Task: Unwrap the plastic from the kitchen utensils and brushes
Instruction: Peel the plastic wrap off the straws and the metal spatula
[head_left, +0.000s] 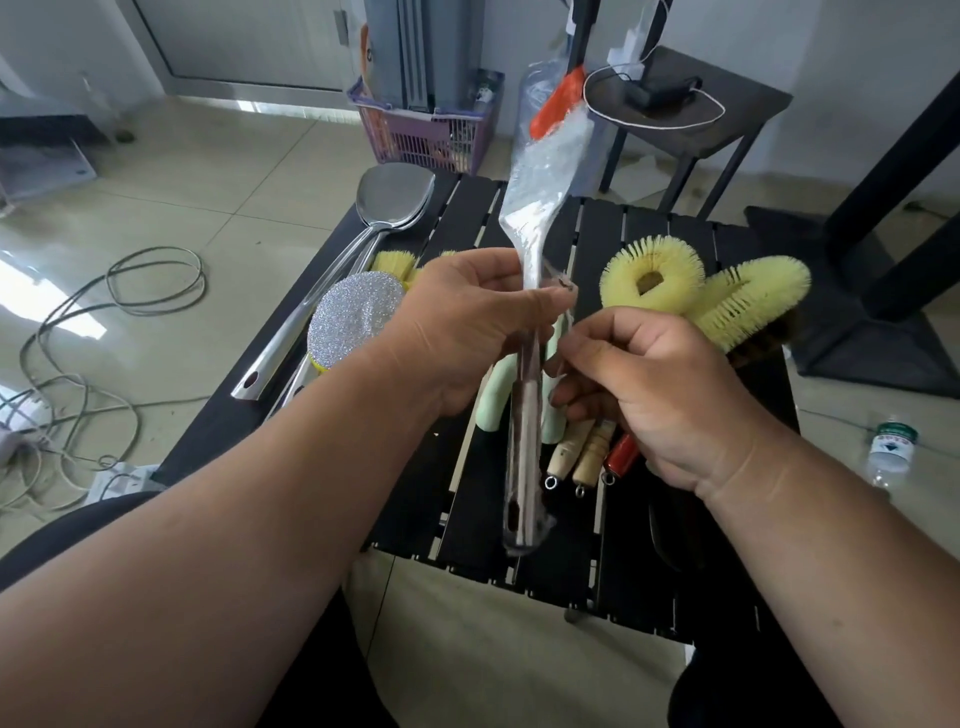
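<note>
Clear plastic wrap (545, 156) covered a steel spatula (527, 228) that was held upright above the black slatted surface (644, 571). The left hand (467, 322) had its fingers curled around the neck of the spatula, just under the blade. The right hand (649, 384) was just beside it, with thumb and fingers pinched together on the wrap near the handle. The wrap was crinkled over the blade, and inside its top an orange piece showed. At the low end of the handle the wrap hung loose.

On the surface lay two bare steel spatulas (384, 208) on the left, beside a glittery round scrubber (353, 322). On the right lay yellow bristle brushes (727, 296), with wooden handles (576, 457) near the right wrist. A purple basket (426, 135) stood on the floor behind, and a water bottle (891, 447) at the right.
</note>
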